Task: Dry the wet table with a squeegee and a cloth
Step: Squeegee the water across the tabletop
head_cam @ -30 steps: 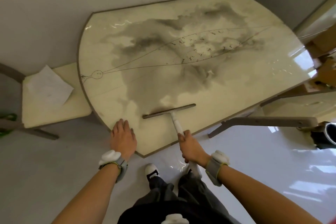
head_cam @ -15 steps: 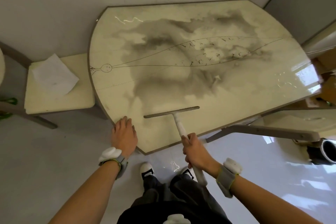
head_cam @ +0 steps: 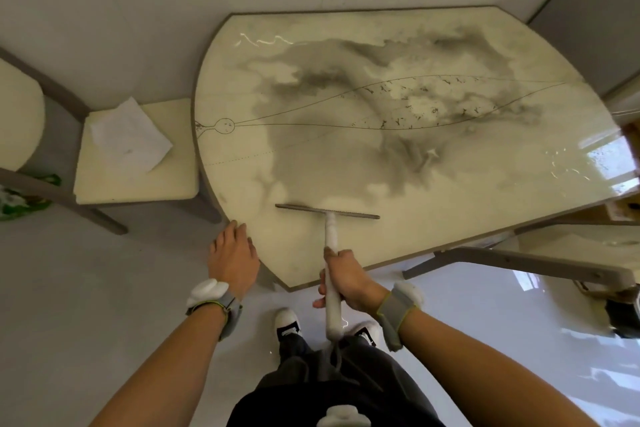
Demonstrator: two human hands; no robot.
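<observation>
Ok, nearest first: both forearms are reaching forward over dark trousers and two white-toed shoes (head_cam: 286, 321) on a pale glossy floor. Each wrist is wearing a grey band with a white pod.

Right hand (head_cam: 346, 282) is wrapping fully round the white handle of the squeegee (head_cam: 330, 239), fingers curled tight and thumb side pointing toward the table. It is gripping about mid-handle, so the butt end is sticking out back toward the body. The wrist is running roughly in line with the handle.

Left hand (head_cam: 233, 258) is holding nothing. Palm is facing down with the fingers straight and together, fingertips touching the near-left rim of the table (head_cam: 450, 42).

The squeegee's dark blade is lying flat across the tabletop just inside the near edge, roughly parallel to it, with the handle crossing that edge.

Beyond the blade the glossy cream top is showing a grey marbled pattern, with water glinting at the far-left and right sides.

Left of the table, a cream chair seat (head_cam: 138, 184) is carrying the white cloth (head_cam: 130, 135), crumpled flat and well apart from both hands.
</observation>
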